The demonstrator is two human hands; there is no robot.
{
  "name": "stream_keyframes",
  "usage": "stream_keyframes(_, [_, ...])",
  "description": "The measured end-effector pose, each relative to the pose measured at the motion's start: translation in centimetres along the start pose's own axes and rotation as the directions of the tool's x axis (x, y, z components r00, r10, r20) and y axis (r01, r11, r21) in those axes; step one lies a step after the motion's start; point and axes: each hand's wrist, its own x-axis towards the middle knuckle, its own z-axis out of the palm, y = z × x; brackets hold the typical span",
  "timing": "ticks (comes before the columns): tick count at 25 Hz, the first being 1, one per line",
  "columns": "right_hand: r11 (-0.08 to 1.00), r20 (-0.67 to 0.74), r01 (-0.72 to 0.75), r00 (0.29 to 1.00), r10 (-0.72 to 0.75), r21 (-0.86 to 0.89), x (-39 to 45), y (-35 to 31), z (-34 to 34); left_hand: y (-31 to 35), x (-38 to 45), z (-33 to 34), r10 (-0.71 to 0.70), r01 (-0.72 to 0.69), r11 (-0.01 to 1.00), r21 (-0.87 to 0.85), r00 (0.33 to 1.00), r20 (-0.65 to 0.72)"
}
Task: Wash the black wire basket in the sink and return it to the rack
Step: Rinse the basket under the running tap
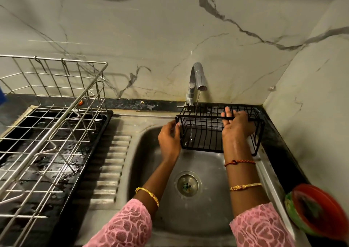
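The black wire basket [204,131] is held over the back of the steel sink [205,216], under the tap [197,80]. A thin stream of water falls through its left part. My left hand [169,142] grips the basket's left end, fingers curled at the corner. Over the front top rim, toward the right end, lies my right hand [236,127] with its fingers stretched out straight into the basket. The steel dish rack [49,131] stands on a black drip tray to the left of the sink.
A ribbed steel draining board [111,163] lies between rack and sink. A red and green bowl [317,214] sits on the black counter at the front right. The marble wall closes in behind and on the right. The drain [188,183] is in the sink's middle.
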Motion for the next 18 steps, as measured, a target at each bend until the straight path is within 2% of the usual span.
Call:
stream_keyframes(4, [0.997,-0.029,0.041,0.999,-0.040,0.064,-0.4,-0.5,0.5,1.4,0.7,0.5,-0.003,0.003,1.000,-0.002,1.000,0.013])
stream_keyframes(11, [0.997,-0.090,0.048,0.995,-0.042,0.067,0.4,-1.6,-0.1,2.8,0.8,2.2,0.069,-0.076,0.990,0.121,0.996,0.064])
stream_keyframes(15, [0.997,-0.123,0.031,0.992,-0.022,0.072,0.2,-2.4,-1.0,4.0,-0.3,3.5,0.118,-0.149,0.970,0.195,0.980,0.161])
stream_keyframes(18, [0.994,-0.115,0.007,0.993,0.005,0.106,-0.5,-2.8,-1.7,4.0,-0.4,4.1,0.084,-0.118,0.982,0.148,0.972,0.217])
